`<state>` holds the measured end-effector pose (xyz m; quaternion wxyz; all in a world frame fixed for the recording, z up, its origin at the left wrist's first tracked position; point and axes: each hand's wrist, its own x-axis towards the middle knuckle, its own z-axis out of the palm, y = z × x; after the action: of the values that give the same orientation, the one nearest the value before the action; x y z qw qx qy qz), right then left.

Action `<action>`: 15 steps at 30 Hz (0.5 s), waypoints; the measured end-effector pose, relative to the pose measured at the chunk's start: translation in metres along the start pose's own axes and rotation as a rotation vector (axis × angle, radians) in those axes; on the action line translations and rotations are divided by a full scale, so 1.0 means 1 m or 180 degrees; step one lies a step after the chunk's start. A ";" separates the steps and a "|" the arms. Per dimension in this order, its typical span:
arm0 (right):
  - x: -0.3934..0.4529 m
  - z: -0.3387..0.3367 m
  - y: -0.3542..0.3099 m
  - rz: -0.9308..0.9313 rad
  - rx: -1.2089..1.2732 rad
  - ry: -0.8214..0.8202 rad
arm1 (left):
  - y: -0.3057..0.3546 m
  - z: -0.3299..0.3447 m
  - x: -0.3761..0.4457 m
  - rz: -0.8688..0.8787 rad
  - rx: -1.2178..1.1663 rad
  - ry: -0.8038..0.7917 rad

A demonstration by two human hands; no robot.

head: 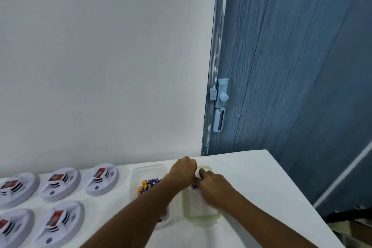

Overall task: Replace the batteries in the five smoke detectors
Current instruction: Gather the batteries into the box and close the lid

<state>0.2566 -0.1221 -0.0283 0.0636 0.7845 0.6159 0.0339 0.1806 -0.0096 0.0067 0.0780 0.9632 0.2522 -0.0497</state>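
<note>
Five white round smoke detectors lie face down at the left in two rows, each with a red battery in its bay: back row (17,186), (60,182), (101,177), front row (8,225), (58,219). A clear tub (149,168) in the middle holds several yellow and purple batteries (148,185). Right of it sits a green-rimmed tray (201,217). My left hand (184,170) and my right hand (213,187) meet above the tray's far end, fingers curled, both pinching a small purple-ended battery (193,186). My left forearm hides part of the tub.
The white table (251,177) ends at a right edge close to the green-rimmed tray. A white wall stands behind it. A blue door (291,66) with a pale latch (221,96) is at the back right.
</note>
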 end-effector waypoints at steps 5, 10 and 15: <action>0.002 -0.016 0.004 -0.0398 0.0022 -0.0236 | -0.004 0.006 0.009 -0.0103 -0.0331 0.0077; 0.004 -0.032 0.003 -0.0488 0.0302 -0.0552 | -0.015 -0.004 0.007 -0.0257 -0.1141 0.0489; 0.008 -0.041 -0.002 -0.0085 0.0994 -0.0697 | -0.041 -0.045 -0.018 -0.0214 -0.1496 0.0955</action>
<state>0.2511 -0.1119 0.0114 0.0082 0.7756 0.6135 -0.1486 0.1475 0.0247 0.0487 0.2593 0.9064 0.2974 0.1507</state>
